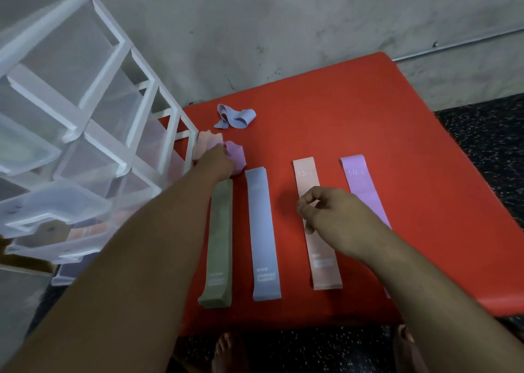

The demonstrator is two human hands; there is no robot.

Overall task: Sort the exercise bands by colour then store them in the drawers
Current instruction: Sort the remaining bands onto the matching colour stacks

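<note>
on the red worktop (354,111) by a grey wall, we've laid four bands in colour rows for sorting, our left hand (218,160) gripping the crumpled purple band (238,152) beside the drawers (71,111), our right hand (334,213) half-curled, holding nothing, over the pink band (320,247).

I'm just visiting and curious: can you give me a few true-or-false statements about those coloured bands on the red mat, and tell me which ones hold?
1. Four bands lie flat side by side on the red mat. True: green band, blue band, pink band, purple band.
2. The left hand rests on the green band. False: it reaches a crumpled purple band near the drawer unit.
3. The right hand hovers over the pink band. True.
4. The crumpled blue band lies inside a drawer. False: it is on the mat.
</note>
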